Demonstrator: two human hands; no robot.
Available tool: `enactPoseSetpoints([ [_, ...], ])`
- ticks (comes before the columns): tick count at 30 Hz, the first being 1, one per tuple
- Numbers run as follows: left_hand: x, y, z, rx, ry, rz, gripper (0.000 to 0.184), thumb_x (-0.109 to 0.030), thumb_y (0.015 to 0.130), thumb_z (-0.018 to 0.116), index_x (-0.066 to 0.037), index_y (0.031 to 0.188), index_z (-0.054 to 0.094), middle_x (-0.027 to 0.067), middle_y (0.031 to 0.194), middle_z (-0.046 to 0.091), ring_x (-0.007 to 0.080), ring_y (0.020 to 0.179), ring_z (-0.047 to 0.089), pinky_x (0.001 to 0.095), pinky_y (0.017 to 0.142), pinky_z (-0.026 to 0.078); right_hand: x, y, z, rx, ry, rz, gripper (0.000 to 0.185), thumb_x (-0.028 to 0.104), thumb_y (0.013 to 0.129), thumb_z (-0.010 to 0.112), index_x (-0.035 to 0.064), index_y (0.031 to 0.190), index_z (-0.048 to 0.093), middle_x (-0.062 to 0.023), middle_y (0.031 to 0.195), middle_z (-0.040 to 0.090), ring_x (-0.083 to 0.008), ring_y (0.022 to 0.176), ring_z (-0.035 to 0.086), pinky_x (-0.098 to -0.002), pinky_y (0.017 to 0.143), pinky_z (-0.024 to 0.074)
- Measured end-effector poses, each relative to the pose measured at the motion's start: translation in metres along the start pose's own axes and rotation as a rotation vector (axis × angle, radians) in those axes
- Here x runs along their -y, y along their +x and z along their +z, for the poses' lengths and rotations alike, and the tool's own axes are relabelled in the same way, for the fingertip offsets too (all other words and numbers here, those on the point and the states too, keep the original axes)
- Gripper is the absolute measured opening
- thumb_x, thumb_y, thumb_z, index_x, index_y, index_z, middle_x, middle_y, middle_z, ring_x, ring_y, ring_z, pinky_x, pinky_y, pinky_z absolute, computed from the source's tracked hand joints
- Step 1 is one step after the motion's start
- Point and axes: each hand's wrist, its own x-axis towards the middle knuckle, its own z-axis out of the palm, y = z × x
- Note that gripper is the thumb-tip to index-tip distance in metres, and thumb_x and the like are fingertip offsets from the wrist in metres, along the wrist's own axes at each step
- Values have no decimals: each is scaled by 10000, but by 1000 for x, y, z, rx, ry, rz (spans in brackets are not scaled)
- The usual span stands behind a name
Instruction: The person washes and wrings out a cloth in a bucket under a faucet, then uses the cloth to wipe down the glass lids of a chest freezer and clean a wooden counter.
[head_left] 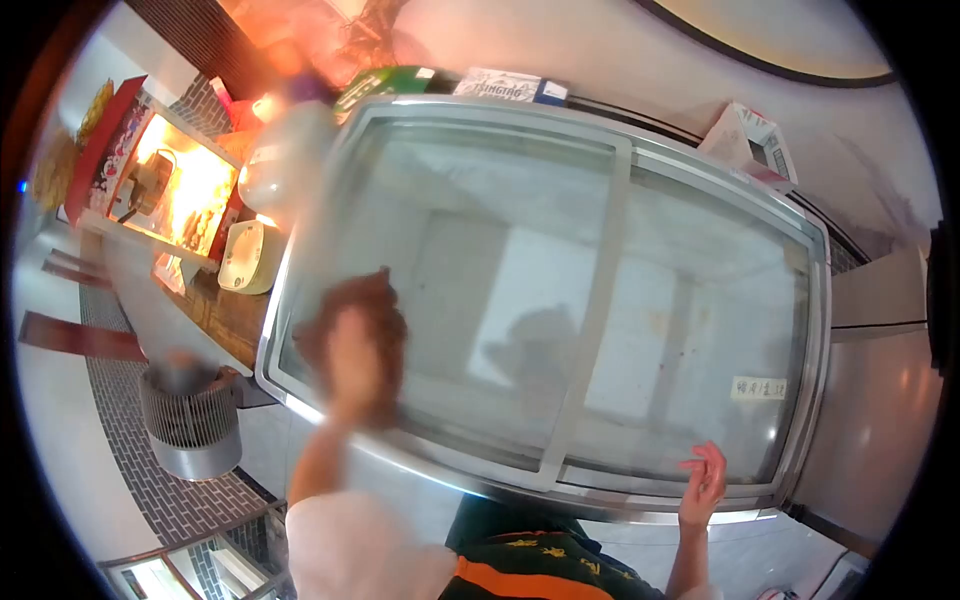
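Note:
A sliding glass lid in a metal frame (pixel 590 300) covers a large chest freezer. On the left pane, a reddish-brown cloth (pixel 375 300) lies under my left hand (pixel 355 355), which presses on it and is blurred by motion. My right hand (pixel 707 475) hovers near the front edge of the right pane, fingers apart and slightly curled, holding nothing. A small label with handwriting (pixel 759 388) is stuck on the right pane.
To the left stand a lit popcorn machine (pixel 170 185), a pale container (pixel 243 257) on a wooden counter, and a round slatted metal bin (pixel 190 425). Behind the freezer are a green box (pixel 385 88), a Tsingtao carton (pixel 500 86) and a white open box (pixel 750 145).

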Motion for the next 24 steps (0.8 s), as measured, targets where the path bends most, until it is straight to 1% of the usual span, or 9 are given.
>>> enactPoseSetpoints([
  [1,19,-2,20,-56,-71,1,488,-123,793,414,-23,1256,297,133,1331,254,278,1249,198,416,1013,144,-1,-1,0,1,0,-5,294,-10,803,391,-10,1093,440,-123,947,541,-171,681,575,-265,632,425],
  [3,29,-18,28,-132,147,353,452,-87,795,402,-19,1235,324,128,1306,291,287,1233,228,424,1005,169,-6,-3,11,-27,22,10,291,-21,798,388,-6,1083,443,-121,941,543,-169,679,574,-267,636,427],
  [7,26,-6,24,-249,7,216,414,-19,774,409,-1,1186,372,158,1234,356,318,1172,303,415,990,211,13,-3,29,43,79,32,276,-23,802,385,-4,1071,446,-121,938,541,-170,680,573,-270,647,428],
  [9,26,-21,35,-327,51,366,389,-6,775,417,2,1163,392,172,1212,368,328,1146,328,403,974,242,26,8,33,107,-1,-79,267,-28,804,383,-6,1062,449,-120,946,536,-166,681,570,-269,662,428],
  [10,29,-27,33,-144,14,262,370,5,767,435,13,1136,411,189,1190,376,348,1122,345,406,959,264,28,13,38,97,6,-86,267,-28,804,383,-6,1062,449,-120,946,536,-166,681,570,-269,662,428],
  [13,21,-12,16,-321,48,304,367,7,748,457,19,1113,425,189,1165,390,355,1107,357,410,951,278,31,15,43,101,79,-11,255,-26,811,380,-9,1054,454,-116,929,542,-166,679,571,-268,661,430],
  [19,39,-20,28,-187,-22,339,358,5,753,467,6,1109,432,180,1159,394,350,1117,346,413,927,290,37,23,51,144,27,-91,246,-16,820,384,-13,1055,455,-115,908,547,-165,685,577,-271,654,431],
  [22,30,-6,24,-359,36,249,329,-74,767,454,24,1082,455,212,1133,427,336,1051,398,416,882,318,37,28,57,149,90,-39,252,-18,816,389,-15,1059,453,-118,907,547,-167,683,577,-273,654,432],
  [24,34,-24,29,-291,0,268,349,-37,756,468,19,1099,436,202,1147,405,348,1080,371,423,900,302,42,31,59,161,-24,-106,254,-18,815,391,-15,1062,453,-122,907,547,-170,676,576,-272,651,433],
])
